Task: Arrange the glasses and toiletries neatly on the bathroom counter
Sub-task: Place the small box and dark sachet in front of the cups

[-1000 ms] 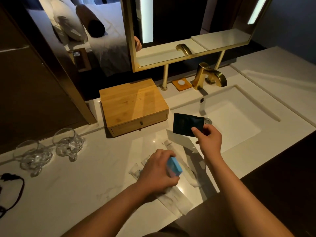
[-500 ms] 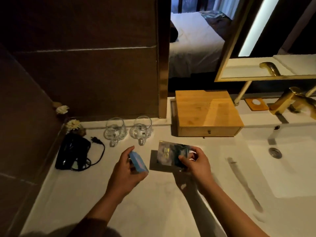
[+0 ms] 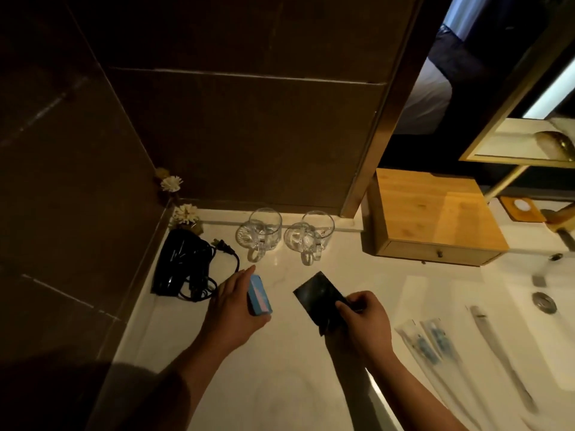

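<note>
Head view: your left hand [image 3: 231, 309] is wrapped around a small blue box [image 3: 259, 295], thumb underneath and fingers [image 3: 241, 279] stretched along its far side, held just above the white marble surface [image 3: 280, 393]. Your right hand [image 3: 362, 321] is pinched shut on a dark flat packet [image 3: 320, 295], which tilts up toward the back edge. Both hands sit near the middle of the surface, close together but not touching.

Along the back edge, against the dark tiled wall, two clear glass mugs [image 3: 284, 234] stand side by side, handles facing you. In the back left corner there's a black hair dryer [image 3: 183, 262] with its cord coiled beside it, plus a couple of small white flowers [image 3: 185, 213] tucked right into the corner. Right of the mugs is a wooden drawer box [image 3: 432, 216]. Toward the right edge, by the sink [image 3: 553, 331], a few long wrapped toiletry packets [image 3: 435, 343] lie flat, pretty blurry.
</note>
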{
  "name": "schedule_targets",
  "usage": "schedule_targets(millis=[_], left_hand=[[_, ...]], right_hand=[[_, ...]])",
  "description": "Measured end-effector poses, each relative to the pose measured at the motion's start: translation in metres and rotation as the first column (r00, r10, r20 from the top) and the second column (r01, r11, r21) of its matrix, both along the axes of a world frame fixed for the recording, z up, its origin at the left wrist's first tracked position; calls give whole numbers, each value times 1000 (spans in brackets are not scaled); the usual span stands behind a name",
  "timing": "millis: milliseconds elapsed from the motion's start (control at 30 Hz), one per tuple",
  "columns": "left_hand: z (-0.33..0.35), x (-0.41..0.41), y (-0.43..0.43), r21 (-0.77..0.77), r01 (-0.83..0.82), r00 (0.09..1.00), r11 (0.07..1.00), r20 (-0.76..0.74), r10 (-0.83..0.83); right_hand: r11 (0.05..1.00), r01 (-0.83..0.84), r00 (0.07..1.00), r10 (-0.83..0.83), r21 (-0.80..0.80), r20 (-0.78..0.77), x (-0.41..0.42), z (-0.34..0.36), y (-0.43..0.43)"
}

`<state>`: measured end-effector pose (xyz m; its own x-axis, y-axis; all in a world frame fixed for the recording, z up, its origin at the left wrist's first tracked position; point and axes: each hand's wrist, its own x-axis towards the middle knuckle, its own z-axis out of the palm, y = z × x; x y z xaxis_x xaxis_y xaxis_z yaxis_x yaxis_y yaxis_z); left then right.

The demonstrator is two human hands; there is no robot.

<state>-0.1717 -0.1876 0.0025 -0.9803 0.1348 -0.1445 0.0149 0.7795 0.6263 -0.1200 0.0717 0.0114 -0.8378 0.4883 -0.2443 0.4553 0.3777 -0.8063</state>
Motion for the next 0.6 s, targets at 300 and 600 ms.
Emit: schedule_targets(millis=[300, 600], left_hand=[[-14, 14, -5, -153, 77, 982, 985, -161, -102], [-15, 14, -15, -43, 173, 974, 984, -141, -177]], right_hand=[[870, -237, 969, 243, 432, 41, 24, 7, -1], [781, -337, 940, 306, 526, 149, 25, 10, -17]])
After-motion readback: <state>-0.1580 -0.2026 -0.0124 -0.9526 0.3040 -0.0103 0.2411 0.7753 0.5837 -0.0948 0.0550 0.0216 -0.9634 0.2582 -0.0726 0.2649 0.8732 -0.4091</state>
